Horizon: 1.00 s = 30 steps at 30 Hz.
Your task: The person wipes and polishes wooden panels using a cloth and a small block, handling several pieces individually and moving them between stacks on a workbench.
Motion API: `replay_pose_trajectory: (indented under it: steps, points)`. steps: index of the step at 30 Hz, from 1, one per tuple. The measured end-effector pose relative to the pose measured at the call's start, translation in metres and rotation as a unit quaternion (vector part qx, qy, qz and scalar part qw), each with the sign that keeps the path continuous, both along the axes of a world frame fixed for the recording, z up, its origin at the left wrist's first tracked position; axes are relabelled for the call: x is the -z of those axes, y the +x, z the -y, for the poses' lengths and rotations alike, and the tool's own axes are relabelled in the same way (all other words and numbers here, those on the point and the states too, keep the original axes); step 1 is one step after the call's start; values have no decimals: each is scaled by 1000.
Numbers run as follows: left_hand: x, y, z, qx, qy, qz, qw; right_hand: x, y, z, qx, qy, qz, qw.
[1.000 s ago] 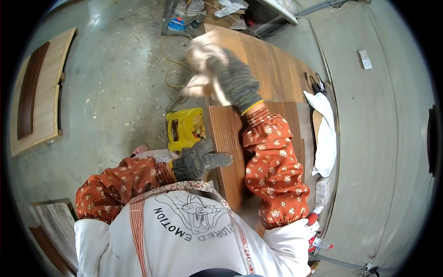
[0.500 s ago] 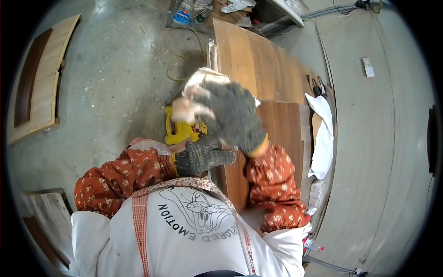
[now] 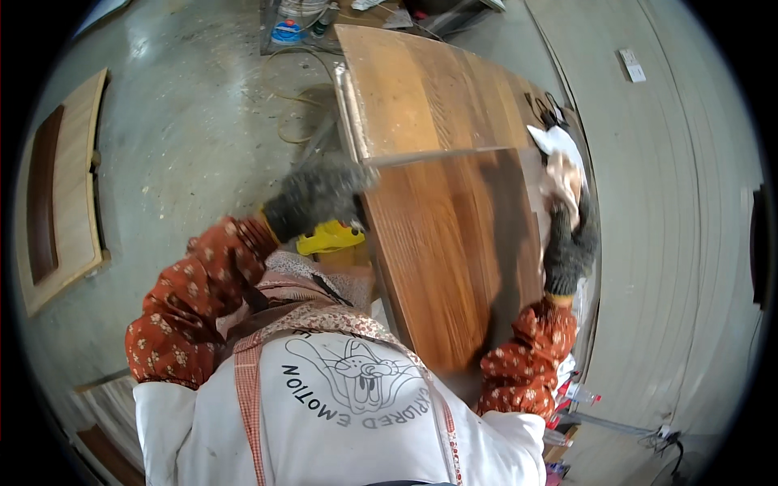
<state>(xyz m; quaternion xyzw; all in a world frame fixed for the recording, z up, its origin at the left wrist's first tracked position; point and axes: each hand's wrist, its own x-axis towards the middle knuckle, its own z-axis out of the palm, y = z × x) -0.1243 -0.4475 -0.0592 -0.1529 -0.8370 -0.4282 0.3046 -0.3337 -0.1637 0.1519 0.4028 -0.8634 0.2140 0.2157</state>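
My right hand (image 3: 572, 247), in a dark grey knitted glove, is closed on a crumpled pale cloth (image 3: 561, 178) at the right side of the wooden boards. My left hand (image 3: 320, 194), gloved the same way, is at the left edge of the reddish-brown wooden board (image 3: 438, 251). Motion smears its fingers, so I cannot tell whether they grip the edge. This board lies in front of me with a dark shadow across its right part. Beyond it lies a lighter brown plank-patterned board (image 3: 429, 89). A yellow object (image 3: 331, 238) is partly hidden below my left hand.
On the floor at far left lies a pale panel with a dark strip (image 3: 77, 186). White wrapping (image 3: 555, 142) and black cords (image 3: 551, 109) are along the boards' right side. A thin hose (image 3: 296, 117) curls on the floor. Bottles (image 3: 582, 394) stand near my right elbow.
My right hand has swung from the middle to the right side, carrying the cloth. My left hand has moved forward to the board's left edge. The reddish-brown board is now mostly uncovered.
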Motion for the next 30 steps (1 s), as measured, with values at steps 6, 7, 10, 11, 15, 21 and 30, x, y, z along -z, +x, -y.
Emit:
replay_pose_trajectory:
  steps: [6,7,10,11,15,21,30]
  points:
    - [-15,-49,43,148,59,64,985,48,26,-112,201,-100,266,938]
    - [-18,-54,39,161,54,66,983,62,28,-133,214,-81,231,946]
    - [-31,-44,33,259,176,202,928,65,63,-151,175,118,53,976]
    - [-44,-31,31,229,127,185,947,56,76,-141,168,166,-12,972]
    - [-66,-25,8,258,38,129,957,57,86,-136,301,158,1,940]
    - [-81,-39,-31,354,57,252,899,53,102,15,104,108,-117,982]
    - [-55,-48,-33,450,-126,87,880,64,266,-100,489,128,-8,863]
